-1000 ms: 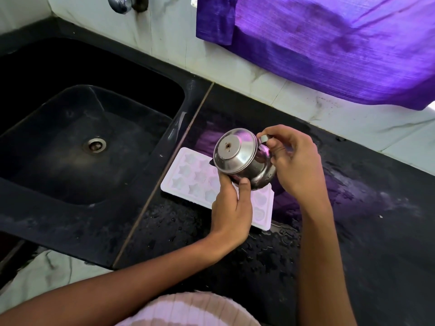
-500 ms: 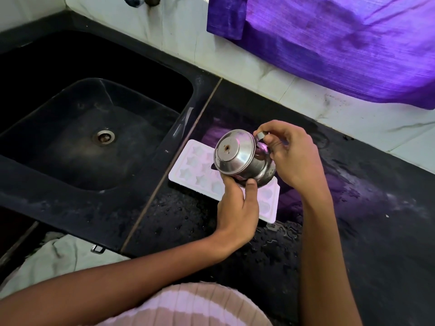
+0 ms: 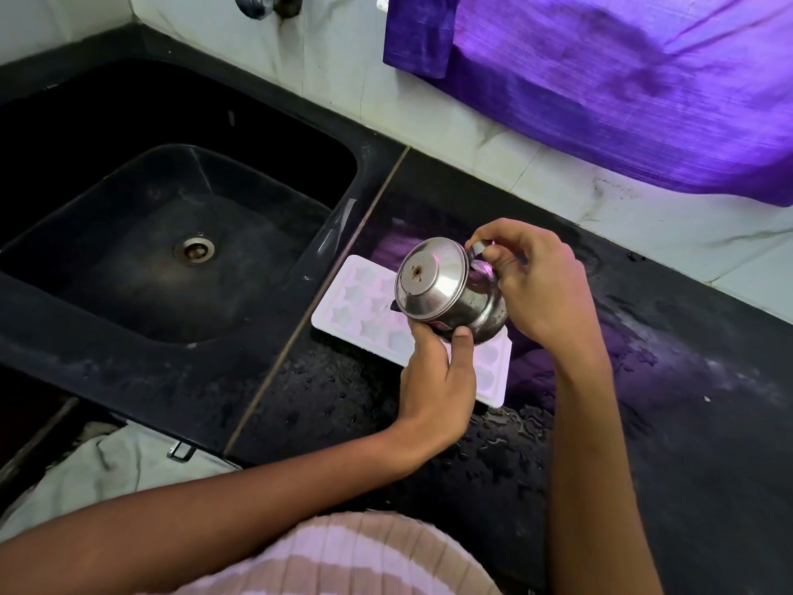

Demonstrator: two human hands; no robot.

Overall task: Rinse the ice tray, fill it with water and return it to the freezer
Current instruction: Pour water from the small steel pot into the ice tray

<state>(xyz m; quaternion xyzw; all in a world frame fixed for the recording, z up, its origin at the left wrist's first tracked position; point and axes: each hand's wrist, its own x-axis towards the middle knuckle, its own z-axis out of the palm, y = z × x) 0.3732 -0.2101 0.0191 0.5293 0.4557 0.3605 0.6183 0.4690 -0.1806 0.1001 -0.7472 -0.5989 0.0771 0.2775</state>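
Lying flat on the wet black counter (image 3: pixel 643 423), just right of the sink (image 3: pixel 128 358): white ice tray (image 3: pixel 364 311) with star-shaped cups. Tilted above it, a steel pot (image 3: pixel 446 289), left hand (image 3: pixel 437 380) gripping underneath, right hand (image 3: pixel 545 285) pinching its handle. Purple cloth (image 3: pixel 600 79) on the far wall.

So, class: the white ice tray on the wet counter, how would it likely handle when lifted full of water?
The tray looks thin and moulded, so it may flex and probably needs two hands. Its shallow star cells would likely spill if tilted. The black counter around it is beaded with water, so its underside is probably wet, and it may slide when pushed.
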